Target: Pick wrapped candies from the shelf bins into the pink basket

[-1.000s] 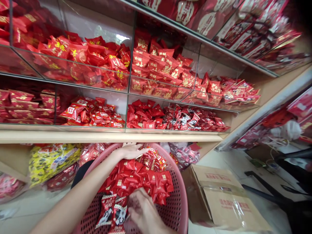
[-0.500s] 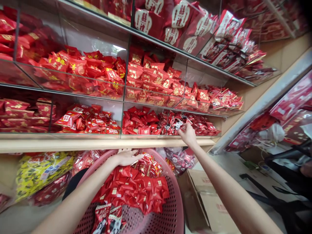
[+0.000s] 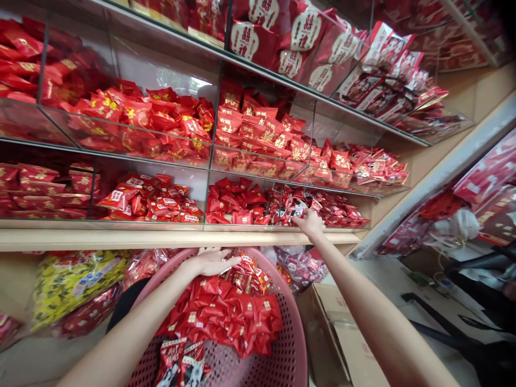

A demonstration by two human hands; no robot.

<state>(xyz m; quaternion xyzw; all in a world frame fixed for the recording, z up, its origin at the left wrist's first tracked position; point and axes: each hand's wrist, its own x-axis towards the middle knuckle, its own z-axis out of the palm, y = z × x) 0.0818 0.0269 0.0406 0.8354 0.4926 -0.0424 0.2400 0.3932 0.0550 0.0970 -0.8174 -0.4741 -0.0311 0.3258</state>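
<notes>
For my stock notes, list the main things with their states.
Pink basket: partly filled.
Red packets: heaped inside it.
Left hand: open, at the basket's far side.
Right hand: bent at shelf packets; grip unclear.
Yellow bag: bulging.
Cardboard box: partly hidden.

The person's bare left forearm [image 3: 149, 318] and bare right forearm [image 3: 373, 306] are slender and smooth in outline, tapering to narrow wrists and widening toward the elbows. The bare left hand [image 3: 210, 262] has slim fingers and a slim thumb; the small, bare right hand [image 3: 310, 222] shows too little for its nails to be read. A dark, rounded patch [image 3: 126, 302] beside the left forearm may be clothing; its material is unclear.
</notes>
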